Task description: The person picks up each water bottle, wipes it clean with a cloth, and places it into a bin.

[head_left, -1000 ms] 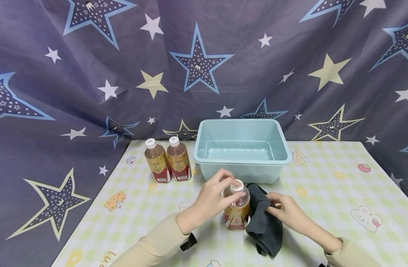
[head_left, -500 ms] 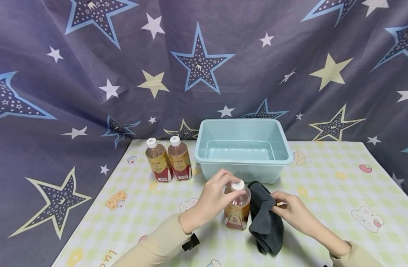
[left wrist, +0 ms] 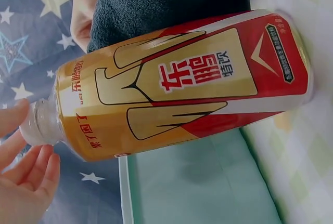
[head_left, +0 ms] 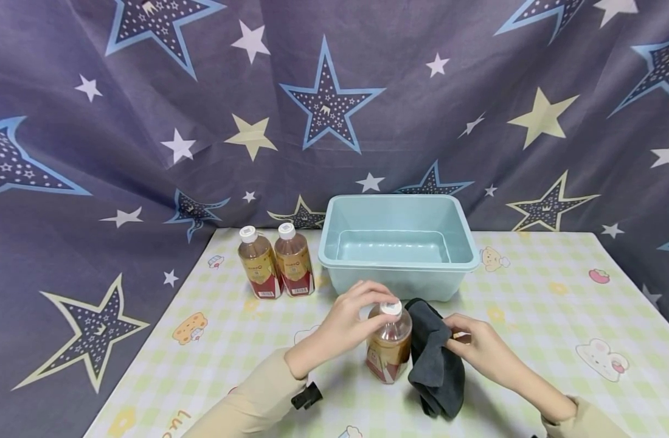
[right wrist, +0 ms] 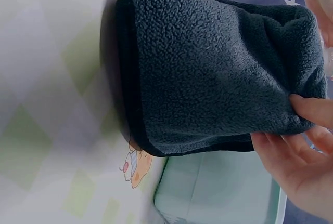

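Note:
A drink bottle with a white cap and a gold-and-red label stands on the table. My left hand grips its cap between thumb and fingers; the left wrist view shows the label of the bottle from the side. Just right of the bottle, a dark grey towel hangs folded from my right hand, which pinches its upper part. In the right wrist view the fleecy face of the towel fills the middle, thumb in front and fingers behind. Whether the towel touches the bottle is hard to tell.
A light blue plastic bin stands behind the bottle and towel. Two similar capped bottles, one on the left and one on the right, stand side by side left of the bin. A starry curtain rises behind the table.
The bottle has turned under my left hand, its label facing another way, and shifted slightly toward me. My right hand and the towel have moved slightly to the right.

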Demonstrator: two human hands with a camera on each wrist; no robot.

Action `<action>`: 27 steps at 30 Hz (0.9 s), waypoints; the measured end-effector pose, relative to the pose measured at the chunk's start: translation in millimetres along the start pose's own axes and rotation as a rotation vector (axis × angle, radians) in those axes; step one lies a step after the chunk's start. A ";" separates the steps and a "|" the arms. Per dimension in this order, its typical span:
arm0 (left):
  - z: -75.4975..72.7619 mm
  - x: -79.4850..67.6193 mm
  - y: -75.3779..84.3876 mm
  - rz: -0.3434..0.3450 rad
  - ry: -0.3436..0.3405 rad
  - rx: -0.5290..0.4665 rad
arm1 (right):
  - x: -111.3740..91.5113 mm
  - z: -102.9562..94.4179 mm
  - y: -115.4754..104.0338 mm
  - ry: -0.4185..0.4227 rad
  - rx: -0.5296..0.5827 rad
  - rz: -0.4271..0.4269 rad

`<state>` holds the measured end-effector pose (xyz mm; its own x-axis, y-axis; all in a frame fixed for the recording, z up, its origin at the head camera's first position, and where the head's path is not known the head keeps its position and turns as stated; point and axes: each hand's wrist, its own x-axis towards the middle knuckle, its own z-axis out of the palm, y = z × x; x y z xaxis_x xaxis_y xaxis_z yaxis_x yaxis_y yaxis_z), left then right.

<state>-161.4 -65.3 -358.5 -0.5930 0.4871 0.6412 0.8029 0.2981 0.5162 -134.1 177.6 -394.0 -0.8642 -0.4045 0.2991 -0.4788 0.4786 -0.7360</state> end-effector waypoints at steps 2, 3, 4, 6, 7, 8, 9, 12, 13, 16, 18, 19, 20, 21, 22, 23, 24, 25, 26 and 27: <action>-1.1 -0.4 -0.8 0.009 -0.019 -0.006 | 0.1 -0.2 0.0 -0.002 -0.001 -0.002; -1.8 -0.5 -0.9 0.008 -0.030 -0.009 | 0.2 -0.3 -0.1 -0.005 -0.001 0.000; -2.4 -0.8 -1.2 0.006 -0.041 -0.014 | 0.2 -0.4 0.0 -0.007 -0.001 0.001; -3.7 -1.4 -1.7 0.001 -0.063 -0.022 | 0.4 -0.7 0.0 -0.014 -0.002 0.005; -4.3 -1.7 -2.1 0.000 -0.073 -0.023 | 0.5 -0.7 -0.1 -0.017 -0.002 0.007; -4.8 -2.0 -2.4 0.002 -0.082 -0.018 | 0.7 -0.7 -0.3 -0.020 -0.001 0.010; -5.2 -2.4 -2.8 0.007 -0.091 -0.015 | 1.0 -0.7 -0.5 -0.024 0.000 0.012; -6.5 -3.1 -3.5 0.020 -0.110 -0.018 | 2.0 -0.7 -1.6 -0.025 -0.001 0.016; -6.7 -3.1 -3.6 0.026 -0.115 -0.022 | 2.4 -0.9 -2.1 -0.027 -0.002 0.017; -7.1 -3.3 -4.2 0.037 -0.125 -0.040 | 3.2 -1.6 -3.5 -0.026 -0.006 0.009; -7.0 -3.7 -5.0 0.049 -0.129 -0.037 | 3.5 -1.9 -4.0 -0.031 -0.008 0.007; -6.9 -3.9 -5.2 0.054 -0.132 -0.034 | 3.5 -2.0 -4.2 -0.032 -0.008 0.008; -6.9 -4.0 -5.5 0.057 -0.133 -0.031 | 3.5 -1.7 -4.2 -0.030 -0.008 0.010; -6.8 -4.3 -5.7 0.061 -0.135 -0.027 | 3.6 -1.5 -4.3 -0.031 -0.010 0.015; -6.8 -4.3 -5.9 0.062 -0.137 -0.025 | 3.7 -1.4 -4.3 -0.033 -0.011 0.022; -6.8 -4.3 -5.9 0.065 -0.139 -0.024 | 3.8 -1.3 -4.2 -0.036 -0.014 0.025; -6.9 -4.4 -5.8 0.066 -0.141 -0.023 | 3.9 -1.1 -4.2 -0.034 -0.016 0.028; -6.8 -4.3 -5.9 0.071 -0.143 -0.020 | 4.2 -1.0 -4.4 -0.032 -0.018 0.032; -6.9 -4.3 -5.9 0.074 -0.145 -0.018 | 4.4 -1.3 -4.6 -0.034 -0.021 0.032; -7.0 -4.2 -5.8 0.077 -0.148 -0.015 | 4.7 -1.5 -4.9 -0.035 -0.024 0.031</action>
<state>-164.0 -74.8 -360.3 -0.5131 0.6242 0.5892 0.8442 0.2430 0.4777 -136.0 174.6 -388.0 -0.8732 -0.4157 0.2545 -0.4555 0.5100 -0.7297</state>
